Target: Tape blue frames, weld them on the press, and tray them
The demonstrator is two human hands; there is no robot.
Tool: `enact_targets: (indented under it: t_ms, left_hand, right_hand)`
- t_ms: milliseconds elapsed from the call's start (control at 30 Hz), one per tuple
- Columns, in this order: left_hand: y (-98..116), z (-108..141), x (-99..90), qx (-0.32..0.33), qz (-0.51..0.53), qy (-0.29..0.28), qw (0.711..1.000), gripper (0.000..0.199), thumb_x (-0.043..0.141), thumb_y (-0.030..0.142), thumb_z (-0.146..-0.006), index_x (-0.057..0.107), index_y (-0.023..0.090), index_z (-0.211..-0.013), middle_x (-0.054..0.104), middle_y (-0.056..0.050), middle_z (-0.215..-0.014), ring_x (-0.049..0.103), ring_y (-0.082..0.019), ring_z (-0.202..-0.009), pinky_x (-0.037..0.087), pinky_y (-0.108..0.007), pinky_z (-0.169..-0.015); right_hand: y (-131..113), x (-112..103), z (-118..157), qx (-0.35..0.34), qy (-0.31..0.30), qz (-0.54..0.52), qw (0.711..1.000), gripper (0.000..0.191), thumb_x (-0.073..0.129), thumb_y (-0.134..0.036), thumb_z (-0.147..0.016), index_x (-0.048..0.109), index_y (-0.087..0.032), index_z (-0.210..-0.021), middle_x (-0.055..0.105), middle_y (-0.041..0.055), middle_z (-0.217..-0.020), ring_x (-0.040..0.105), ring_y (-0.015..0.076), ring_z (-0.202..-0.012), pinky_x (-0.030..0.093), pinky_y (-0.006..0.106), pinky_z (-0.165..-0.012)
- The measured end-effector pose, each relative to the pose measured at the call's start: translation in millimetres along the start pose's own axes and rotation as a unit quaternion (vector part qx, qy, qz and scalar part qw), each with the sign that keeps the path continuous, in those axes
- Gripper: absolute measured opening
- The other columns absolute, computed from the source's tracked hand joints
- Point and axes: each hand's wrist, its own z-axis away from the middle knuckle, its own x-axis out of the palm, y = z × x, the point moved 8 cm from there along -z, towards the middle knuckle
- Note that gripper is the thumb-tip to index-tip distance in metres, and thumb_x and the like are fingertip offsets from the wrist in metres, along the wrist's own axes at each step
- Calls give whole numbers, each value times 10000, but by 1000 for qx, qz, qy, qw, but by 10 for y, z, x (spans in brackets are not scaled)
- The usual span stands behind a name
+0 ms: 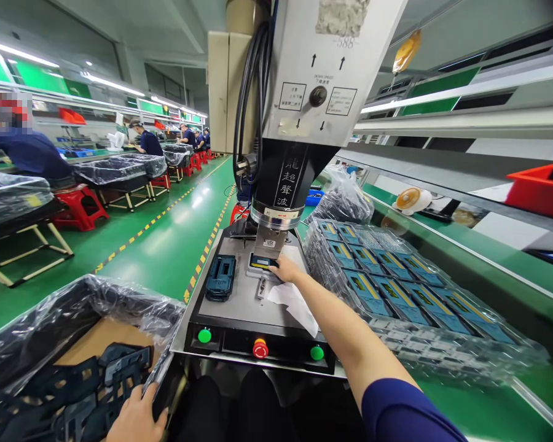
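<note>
My right hand (286,269) reaches under the ultrasonic welding machine's metal horn (270,241). Its fingers close on the right end of a dark plastic part with a yellow strip (260,263), which sits in the fixture on the machine's base plate. Left of the fixture, a dark blue-green plastic housing (220,277) lies on the plate. My left hand (138,416) is at the right side of the plastic-lined bin (88,288), beside dark plastic frames (124,363). Its fingers are apart, and I see nothing held in them.
Two green buttons (204,335) and a red emergency stop (260,348) line the machine's front. White paper (299,304) lies by my right forearm. Stacked clear trays (387,331) carrying blue-green panels (399,291) stand at right. People sit at benches along the left.
</note>
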Motion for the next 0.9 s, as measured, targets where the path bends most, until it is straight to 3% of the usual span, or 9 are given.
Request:
enact_targets:
  t_ms: [167,400,700,800,900]
  left_hand:
    - [-10,-25,43,1,-5,-7,1000,491,417,332,-850,477,134,-1295,488,-160,-1248,560,-293,-1119,389,-411,-989]
    - [80,36,-122,-21,22,2,1000,503,505,297,-798,512,148,-1279,484,-162,-1275,536,-285,-1145,404,-373,-964]
    - [66,29,-181,-62,38,-1,997,537,574,312,-739,535,188,-1260,477,-145,-1331,495,-287,-1187,377,-387,-995]
    - [52,43,-174,-72,62,-3,996,583,581,318,-721,525,188,-1286,432,-149,-1405,467,-299,-1236,364,-396,-1018]
    - [32,67,-160,-89,89,11,992,606,585,313,-711,522,197,-1303,377,-124,-1478,389,-293,-1330,309,-386,-1088]
  right_hand:
    - [-51,96,126,4,29,43,999,332,478,-300,-936,613,-123,-1182,566,138,-1298,479,227,-1231,362,361,-1048]
    - [-249,246,208,-49,60,49,996,321,448,-328,-946,655,-148,-1112,633,113,-1208,539,215,-1167,370,329,-1023]
    - [-277,326,158,-31,91,70,993,383,428,-410,-934,657,-152,-1100,614,141,-1250,491,291,-1241,380,456,-1029]
    - [-310,247,321,-41,154,81,984,450,474,-457,-898,641,-110,-1129,598,178,-1267,502,321,-1227,416,472,-1008]
    - [-412,143,696,-103,243,28,964,426,455,-467,-899,658,-132,-1066,663,165,-1137,595,308,-1085,473,460,-950]
